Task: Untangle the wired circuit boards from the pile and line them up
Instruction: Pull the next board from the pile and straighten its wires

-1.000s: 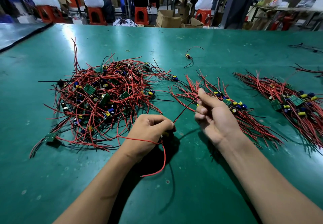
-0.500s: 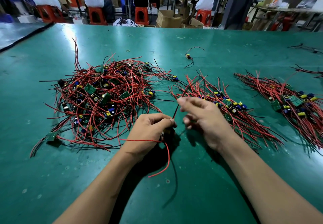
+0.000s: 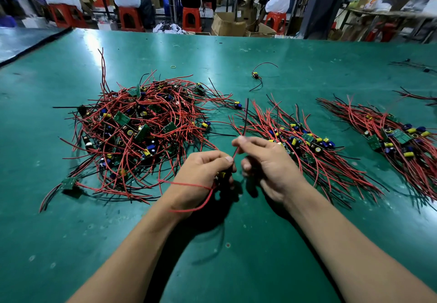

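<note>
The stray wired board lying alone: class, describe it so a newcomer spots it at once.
Start on the green table. Beyond the middle row of lined-up boards, towards the far edge, lies the stray wired board. Unlike its neighbours, it touches no pile, and one wire forms an arc.

R hand has come in off the lined-up bundle and is now just beside L hand, pinching the red/blk wire pair low down. Free wire ends slanted right before; now they stand up past the fingers.
</note>
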The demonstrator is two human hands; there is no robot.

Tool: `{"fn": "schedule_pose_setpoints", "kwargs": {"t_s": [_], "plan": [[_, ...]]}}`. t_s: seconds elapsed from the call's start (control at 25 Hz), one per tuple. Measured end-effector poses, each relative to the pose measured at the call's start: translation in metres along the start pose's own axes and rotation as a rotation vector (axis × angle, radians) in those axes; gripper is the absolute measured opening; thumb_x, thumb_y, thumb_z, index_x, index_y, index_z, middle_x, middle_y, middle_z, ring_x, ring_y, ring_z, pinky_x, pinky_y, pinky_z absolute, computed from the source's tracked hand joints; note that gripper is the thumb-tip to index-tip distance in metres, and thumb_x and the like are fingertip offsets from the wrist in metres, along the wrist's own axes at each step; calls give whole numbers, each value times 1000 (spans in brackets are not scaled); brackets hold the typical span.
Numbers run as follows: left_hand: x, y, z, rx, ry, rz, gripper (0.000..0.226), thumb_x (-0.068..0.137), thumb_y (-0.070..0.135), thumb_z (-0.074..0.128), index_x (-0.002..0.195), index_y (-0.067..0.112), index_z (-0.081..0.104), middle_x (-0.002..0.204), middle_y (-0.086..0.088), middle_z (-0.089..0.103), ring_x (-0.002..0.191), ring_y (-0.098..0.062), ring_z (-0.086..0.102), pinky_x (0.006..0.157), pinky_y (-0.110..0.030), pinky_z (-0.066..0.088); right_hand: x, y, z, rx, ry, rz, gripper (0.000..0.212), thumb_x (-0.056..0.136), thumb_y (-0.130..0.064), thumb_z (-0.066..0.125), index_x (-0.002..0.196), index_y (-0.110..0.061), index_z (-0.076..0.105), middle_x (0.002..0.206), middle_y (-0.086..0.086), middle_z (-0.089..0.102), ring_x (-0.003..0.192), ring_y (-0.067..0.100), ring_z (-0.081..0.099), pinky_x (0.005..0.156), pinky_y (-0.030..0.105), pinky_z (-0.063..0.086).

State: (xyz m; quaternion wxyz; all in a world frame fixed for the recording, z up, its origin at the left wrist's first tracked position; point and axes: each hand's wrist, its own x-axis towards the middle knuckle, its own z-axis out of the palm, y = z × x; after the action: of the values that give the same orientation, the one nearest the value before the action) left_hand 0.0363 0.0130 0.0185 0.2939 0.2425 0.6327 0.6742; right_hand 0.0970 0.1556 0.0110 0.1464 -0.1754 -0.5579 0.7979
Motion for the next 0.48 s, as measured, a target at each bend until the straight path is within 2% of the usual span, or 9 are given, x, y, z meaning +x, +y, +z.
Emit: {"fn": "schedule_pose_setpoints", "kwargs": {"t_s": [0.08,0.2,0.36,0.48], "plan": [[-1,-3,5,152,25,60,25,93,6,58,70,5,67,54,0,57,50,-15,48,50,-18,38,4,-6,-2,1,167,-57,17,91,-16,69,76,-11,75,67,-1,60,40,8,45,41,20,39],[-2,-4,6,198,22,83,24,93,8,60,71,6,69,54,1,59,54,-16,50,50,-19,37,2,-18,-6,69,257,-84,17,95,-14,63,81,-8,71,61,-4,56,39,6,40,39,18,35],[-2,-5,3,229,-3,104,22,93,8,61,74,4,70,60,-8,62,59,-20,53,56,-25,38,-3,-35,-8,359,221,59,27,98,-18,57,75,-6,66,57,-5,54,35,3,31,34,15,26],[-2,-6,3,224,-15,110,21,93,8,61,75,3,70,61,-9,62,59,-21,54,59,-28,37,-3,-41,-10,521,183,140,26,98,-18,54,77,-5,61,61,-3,57,32,3,30,32,13,24]]}}
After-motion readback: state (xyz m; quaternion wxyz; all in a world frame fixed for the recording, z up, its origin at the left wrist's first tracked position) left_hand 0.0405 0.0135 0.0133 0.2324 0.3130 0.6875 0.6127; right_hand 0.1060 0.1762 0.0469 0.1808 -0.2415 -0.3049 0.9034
